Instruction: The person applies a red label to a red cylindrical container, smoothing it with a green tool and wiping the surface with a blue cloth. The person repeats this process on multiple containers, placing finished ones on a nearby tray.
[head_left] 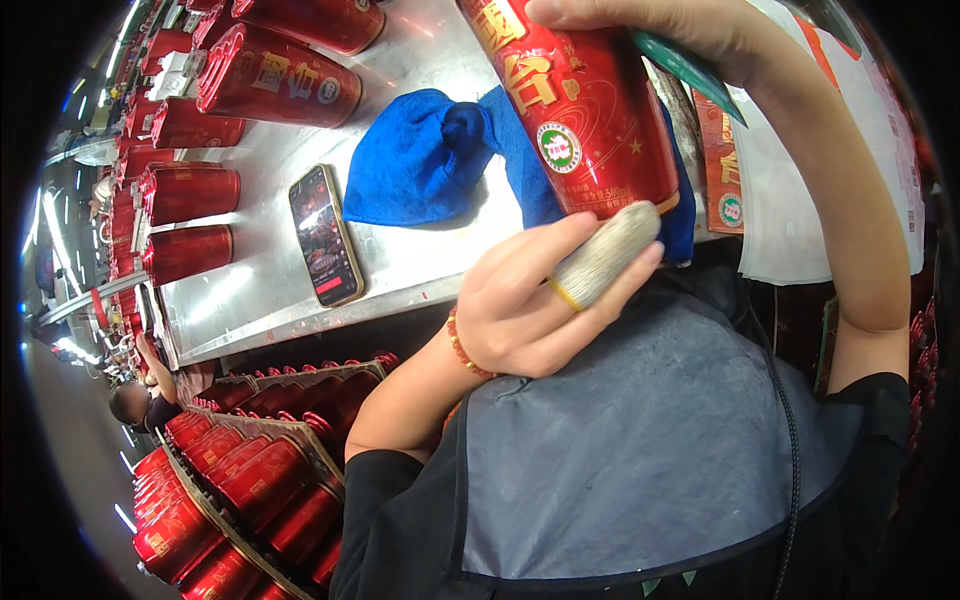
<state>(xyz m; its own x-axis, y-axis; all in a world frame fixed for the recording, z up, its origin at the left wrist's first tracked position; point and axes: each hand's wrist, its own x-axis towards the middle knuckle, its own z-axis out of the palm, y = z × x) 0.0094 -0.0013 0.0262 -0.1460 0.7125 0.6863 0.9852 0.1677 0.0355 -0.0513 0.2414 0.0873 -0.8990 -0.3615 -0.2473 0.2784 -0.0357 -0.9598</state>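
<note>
I hold a tall red canister (580, 110) with gold characters and a round green seal up over the table's near edge. My right hand (660, 25) grips its upper part, with the forearm running down the right side. My left hand (530, 300), which wears a red bead bracelet, supports the bottom rim. A grey fabric sleeve (605, 255) with a yellow band covers one of its fingers and presses against the canister's base. A teal strip (690, 65) sticks out beside my right hand.
A crumpled blue cloth (420, 155) and a phone (325, 235) lie on the steel table (250, 290). Several red canisters (190, 190) lie along its left side. Crates of more red canisters (250, 480) stand below, and another person (135, 400) is at the far left.
</note>
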